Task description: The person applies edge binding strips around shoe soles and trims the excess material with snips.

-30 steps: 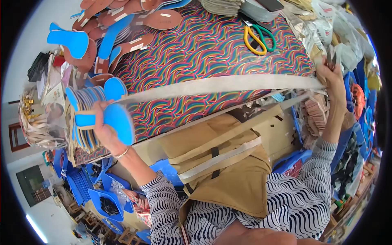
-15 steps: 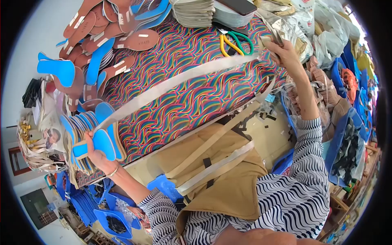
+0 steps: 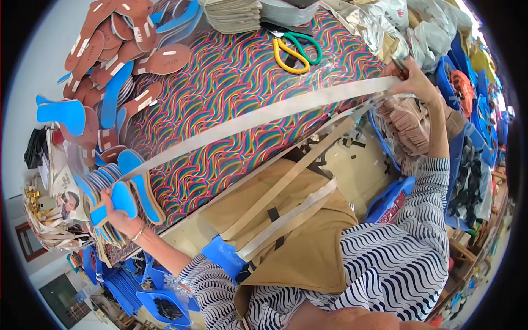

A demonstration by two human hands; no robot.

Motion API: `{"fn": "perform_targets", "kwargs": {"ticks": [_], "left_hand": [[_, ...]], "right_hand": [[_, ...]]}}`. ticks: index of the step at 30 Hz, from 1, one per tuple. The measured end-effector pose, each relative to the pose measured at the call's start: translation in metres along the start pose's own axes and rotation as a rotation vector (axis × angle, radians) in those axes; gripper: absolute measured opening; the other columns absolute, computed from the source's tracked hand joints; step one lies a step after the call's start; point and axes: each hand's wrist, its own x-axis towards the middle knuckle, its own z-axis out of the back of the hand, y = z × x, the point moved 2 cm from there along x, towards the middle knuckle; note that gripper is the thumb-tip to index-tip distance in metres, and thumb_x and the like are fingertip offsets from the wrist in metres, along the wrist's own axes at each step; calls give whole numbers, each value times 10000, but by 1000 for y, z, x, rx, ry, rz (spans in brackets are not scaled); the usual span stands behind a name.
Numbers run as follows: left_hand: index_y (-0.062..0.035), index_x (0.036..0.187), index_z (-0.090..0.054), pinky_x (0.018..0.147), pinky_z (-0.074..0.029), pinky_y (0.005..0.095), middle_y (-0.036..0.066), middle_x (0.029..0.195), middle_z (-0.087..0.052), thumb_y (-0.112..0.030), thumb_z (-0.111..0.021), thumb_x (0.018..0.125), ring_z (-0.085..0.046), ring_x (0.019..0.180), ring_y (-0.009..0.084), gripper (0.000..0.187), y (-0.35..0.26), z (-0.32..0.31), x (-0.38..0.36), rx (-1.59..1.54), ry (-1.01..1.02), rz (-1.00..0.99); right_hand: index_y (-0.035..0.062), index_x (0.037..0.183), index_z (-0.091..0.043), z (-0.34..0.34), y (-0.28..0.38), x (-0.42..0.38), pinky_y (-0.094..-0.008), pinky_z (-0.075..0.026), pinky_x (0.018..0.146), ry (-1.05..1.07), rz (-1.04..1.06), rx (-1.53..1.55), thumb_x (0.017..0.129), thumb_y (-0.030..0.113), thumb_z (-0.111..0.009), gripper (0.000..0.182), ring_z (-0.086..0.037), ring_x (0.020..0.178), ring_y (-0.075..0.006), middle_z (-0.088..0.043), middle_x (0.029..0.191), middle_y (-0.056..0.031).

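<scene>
At the lower left of the cloth, my left hand [image 3: 122,221] is closed on a blue insole [image 3: 123,200], which stands against a stack of similar blue insoles [image 3: 142,190]. From there a long white strip [image 3: 236,126] stretches in a shallow arc across the cloth. Its far end is pinched in my right hand [image 3: 419,83], raised at the upper right. Something dark and narrow also shows by those right fingers, too small to make out. How the strip meets the insole is partly hidden.
Scissors with yellow and green handles [image 3: 297,54] lie on the patterned cloth [image 3: 231,82]. Brown insoles [image 3: 168,59] are heaped at the upper left, beside stacked pale sheets [image 3: 231,15]. Blue bins [image 3: 390,201] and plastic bags [image 3: 434,33] crowd the right side.
My right hand has moved right, and the white strip now spans farther and looks tauter. The left hand stays at the insoles. The view has shifted slightly.
</scene>
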Motion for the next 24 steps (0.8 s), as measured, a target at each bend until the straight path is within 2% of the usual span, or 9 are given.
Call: {"fn": "perform_targets", "kwargs": {"ticks": [6, 8, 10, 12, 18, 20, 22, 23, 24], "left_hand": [[-7, 1071, -589, 1014, -450, 390, 99, 1100, -614, -198, -539, 973, -596, 1071, 208, 221, -41, 36, 13, 293, 28, -20], [12, 1057, -538, 873, -443, 304, 62, 964, -548, -148, -485, 1003, -554, 898, 182, 177, -38, -13, -16, 400, -179, -225], [6, 1140, -609, 983, -459, 359, 97, 1091, -631, -169, -530, 970, -615, 1022, 211, 256, -63, 41, 12, 320, 25, -150], [32, 1177, -594, 961, -460, 338, 96, 1109, -624, -136, -522, 968, -605, 1026, 208, 278, -66, 37, 16, 360, -49, -195], [80, 1283, -533, 958, -457, 329, 112, 1173, -620, -161, -539, 973, -590, 1042, 212, 393, -95, -10, 17, 681, -297, -514], [87, 1284, -535, 977, -460, 347, 137, 1222, -606, -198, -534, 973, -583, 1075, 233, 422, -134, 35, 53, 587, -276, -473], [91, 1272, -542, 995, -463, 370, 148, 1218, -611, -231, -548, 966, -592, 1077, 239, 444, -160, 54, 69, 395, 50, -272], [74, 1262, -554, 1013, -453, 372, 138, 1208, -613, -238, -562, 962, -590, 1085, 235, 433, -161, 46, 74, 639, -419, -417], [74, 1262, -554, 1013, -453, 372, 138, 1208, -613, -238, -562, 962, -590, 1085, 235, 433, -158, 46, 74, 641, -417, -420]], "right_hand": [[10, 868, -615, 0, -51, -41, -315, -449, 707, -226, -48, -406, 612, -8, -724, 279, -568, 795, -168, -576, 820, -72], [8, 864, -618, 5, -89, -52, -314, -443, 695, -429, 90, -332, 613, -42, -709, 272, -559, 793, -169, -571, 809, -53], [-10, 913, -630, 10, -130, -70, -346, -464, 736, -502, 33, -311, 696, -54, -615, 222, -597, 763, -260, -632, 771, -126], [1, 919, -656, 15, -196, -84, -360, -471, 751, -602, -312, -141, 737, -17, -582, 197, -629, 805, -275, -656, 812, -142], [42, 959, -705, 55, -281, -120, -420, -488, 792, -802, -535, -382, 755, 91, -585, 242, -662, 902, -348, -685, 896, -194], [36, 975, -697, 73, -289, -133, -440, -490, 801, -749, -498, -549, 781, 127, -559, 255, -658, 912, -370, -685, 909, -207], [37, 993, -698, 93, -305, -147, -452, -488, 803, -844, -638, -522, 811, 166, -538, 274, -657, 946, -375, -683, 931, -221], [45, 1006, -704, 101, -313, -152, -449, -488, 793, -874, -658, -482, 835, 183, -516, 289, -658, 970, -361, -681, 958, -225], [45, 1006, -704, 109, -322, -152, -449, -488, 793, -874, -660, -478, 835, 183, -516, 289, -658, 970, -361, -681, 958, -225]]}}
